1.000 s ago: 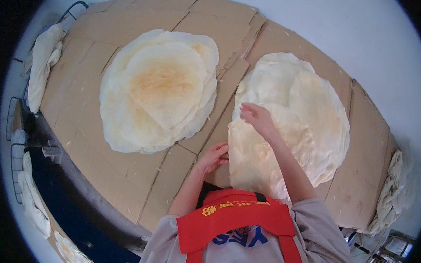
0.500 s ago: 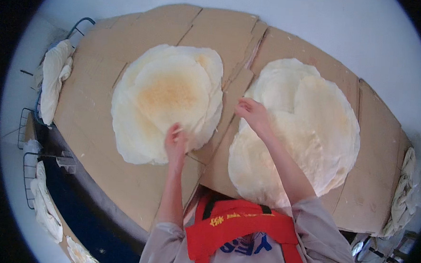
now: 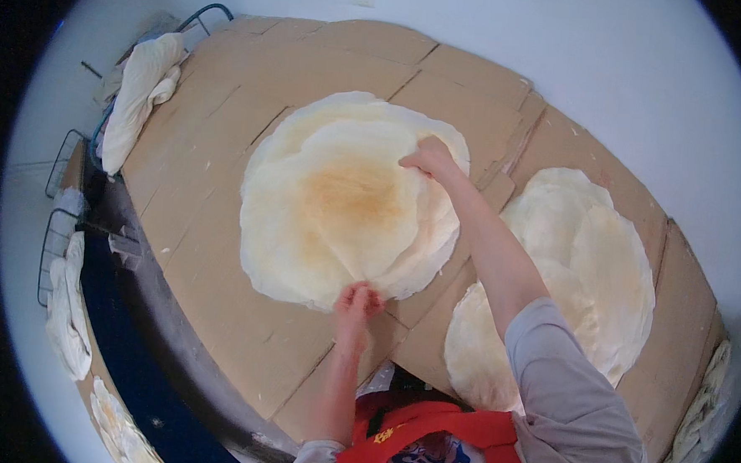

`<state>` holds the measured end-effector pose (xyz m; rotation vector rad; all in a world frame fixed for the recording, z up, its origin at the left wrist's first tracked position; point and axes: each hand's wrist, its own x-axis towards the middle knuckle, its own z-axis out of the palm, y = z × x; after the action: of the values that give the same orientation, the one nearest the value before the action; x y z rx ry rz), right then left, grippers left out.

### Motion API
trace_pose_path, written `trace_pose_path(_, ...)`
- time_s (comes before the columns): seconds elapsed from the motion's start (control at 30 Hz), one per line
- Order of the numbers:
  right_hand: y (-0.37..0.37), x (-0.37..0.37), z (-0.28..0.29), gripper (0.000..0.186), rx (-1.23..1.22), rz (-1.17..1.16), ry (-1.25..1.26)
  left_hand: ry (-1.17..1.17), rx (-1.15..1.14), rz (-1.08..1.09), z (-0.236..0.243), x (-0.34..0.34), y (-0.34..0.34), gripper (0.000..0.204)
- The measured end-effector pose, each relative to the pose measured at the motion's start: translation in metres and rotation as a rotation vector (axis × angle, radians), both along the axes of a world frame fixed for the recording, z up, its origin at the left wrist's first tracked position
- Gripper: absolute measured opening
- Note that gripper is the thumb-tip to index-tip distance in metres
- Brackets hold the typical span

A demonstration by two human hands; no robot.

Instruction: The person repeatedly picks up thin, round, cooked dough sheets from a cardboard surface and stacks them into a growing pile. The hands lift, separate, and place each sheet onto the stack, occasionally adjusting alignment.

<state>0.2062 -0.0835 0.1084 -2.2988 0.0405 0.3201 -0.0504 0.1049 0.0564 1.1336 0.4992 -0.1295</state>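
A person's left hand (image 3: 357,299) pinched the near edge of a stack of thin flatbreads (image 3: 347,201) on cardboard sheets (image 3: 224,140), while the right hand (image 3: 429,157) pressed its far edge.

I see no packages, signs or screens here. Only on my red apron (image 3: 427,440) is a small yellow and blue print.

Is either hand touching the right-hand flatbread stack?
No, the left hand and right hand both grip the left flatbread stack.
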Motion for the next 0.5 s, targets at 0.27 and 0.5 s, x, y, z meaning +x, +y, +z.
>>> trace_pose_path(0.27, 0.21, 0.003, 0.171, 0.03, 0.521, 0.247, -0.508, 0.021, 0.035, -0.37, -0.003, -0.016, -0.003, 0.017)
trace_pose_path(0.5, 0.18, -0.006, 0.184, 0.013, 1.203, 0.068, -0.395, 0.062, 0.003, -0.309, -0.013, -0.038, 0.011, 0.017)
